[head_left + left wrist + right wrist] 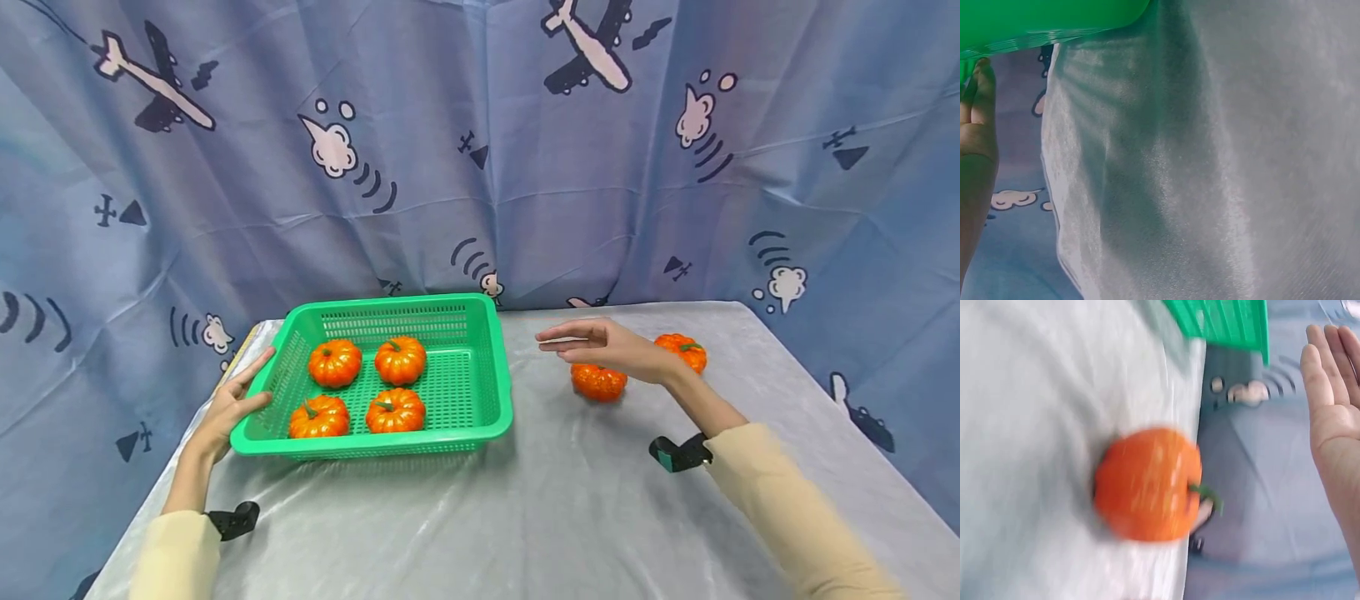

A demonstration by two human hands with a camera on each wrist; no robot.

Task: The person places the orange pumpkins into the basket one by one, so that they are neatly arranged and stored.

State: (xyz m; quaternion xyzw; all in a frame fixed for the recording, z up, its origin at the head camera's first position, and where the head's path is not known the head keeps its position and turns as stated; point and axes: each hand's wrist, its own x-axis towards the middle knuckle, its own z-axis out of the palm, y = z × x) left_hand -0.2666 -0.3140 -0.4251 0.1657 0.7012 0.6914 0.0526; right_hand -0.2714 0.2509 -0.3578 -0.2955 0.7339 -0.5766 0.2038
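Note:
A green plastic basket (498, 367) with slotted sides holds several small orange pumpkins (400, 360) with green stems. My left hand (225, 410) grips its left side, thumb over the rim and fingers along the outside; in the left wrist view that hand (979, 119) lies against the basket wall (1054, 22). To the right of the basket, my right hand (611, 348) hangs in the air with fingers extended, holding nothing. Just below it a pumpkin (598, 383) sits on the table, partly covered by the hand. Another pumpkin (681, 352) rests farther right, behind the wrist.
A grey-white cloth (480, 525) covers the table. Right behind its far edge hangs a blue curtain (420, 167) printed with planes and clouds. Dark straps with small devices (681, 452) sit on both wrists.

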